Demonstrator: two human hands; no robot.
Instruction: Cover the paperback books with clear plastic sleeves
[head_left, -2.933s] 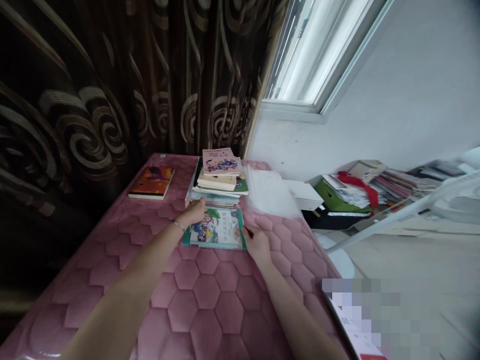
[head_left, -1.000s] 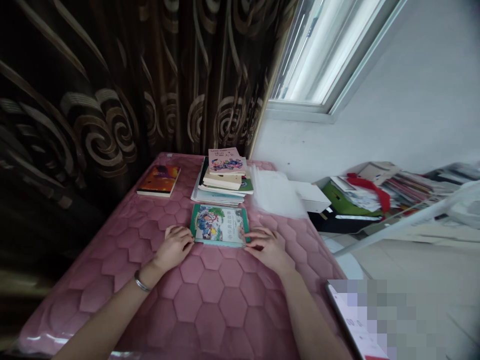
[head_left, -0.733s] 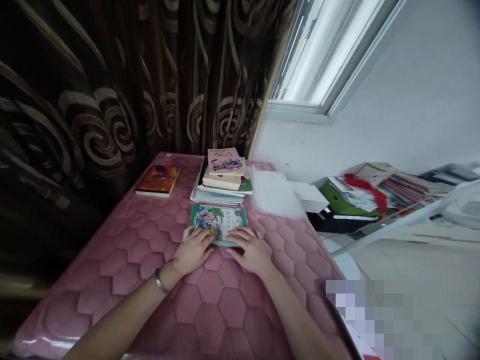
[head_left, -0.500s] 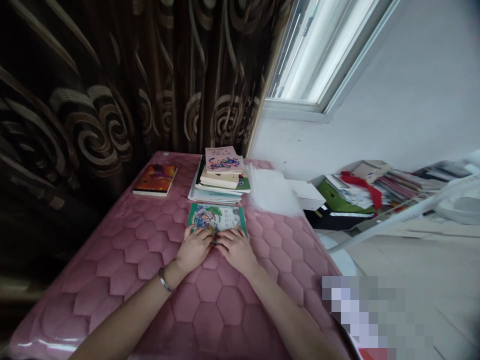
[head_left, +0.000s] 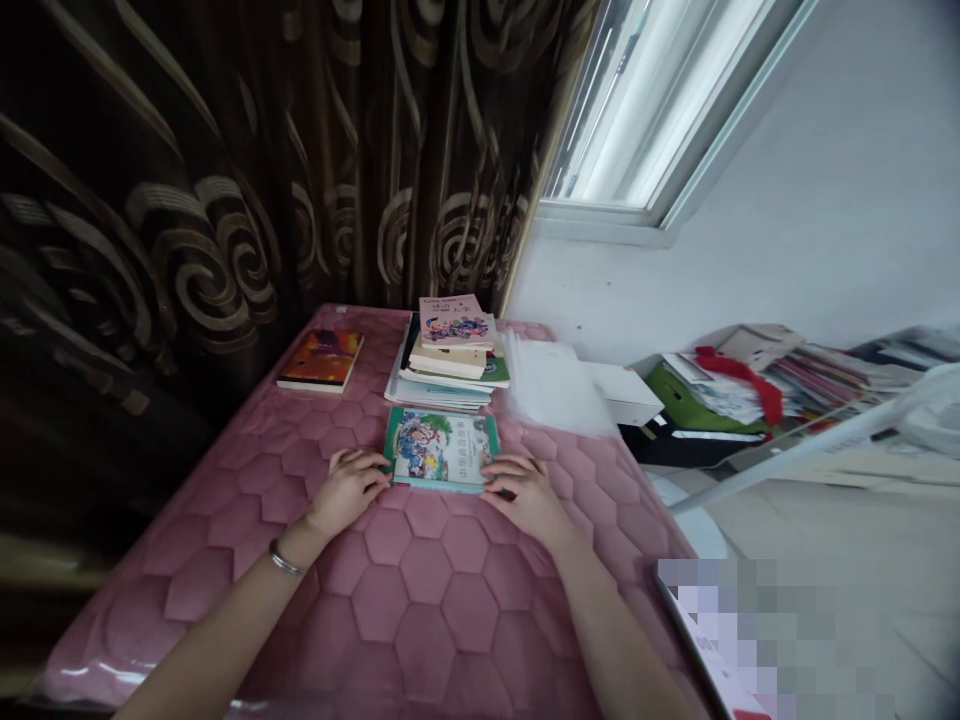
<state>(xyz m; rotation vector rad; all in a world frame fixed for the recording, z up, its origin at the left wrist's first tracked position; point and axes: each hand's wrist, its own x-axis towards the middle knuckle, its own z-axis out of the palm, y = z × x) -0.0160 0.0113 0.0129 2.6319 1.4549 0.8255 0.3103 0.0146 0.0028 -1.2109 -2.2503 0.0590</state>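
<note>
A green-bordered picture book [head_left: 442, 450] lies flat on the pink quilted bed surface [head_left: 420, 600], its illustrated cover facing up. At its left edge, my left hand [head_left: 351, 490] has its fingers bent inward, with the fingertips against the book. My right hand [head_left: 529, 498] is closed round the lower right corner, fingers over the edge and thumb lower down. A metal bangle [head_left: 286, 558] circles my left wrist. Just behind the book rises a stack of books [head_left: 450, 375], topped by a pink book [head_left: 457, 323].
An orange-and-purple book [head_left: 321, 361] rests at the far left. Translucent plastic sheets [head_left: 559, 385] and a white box [head_left: 624, 392] lie right of the stack. Dark patterned curtains [head_left: 337, 150] hang behind. Papers and a green bag [head_left: 675, 398] fill a low shelf on the right.
My hands have moved apart from the middle of the book's near edge to its two sides, uncovering the cover. The view has shifted slightly.
</note>
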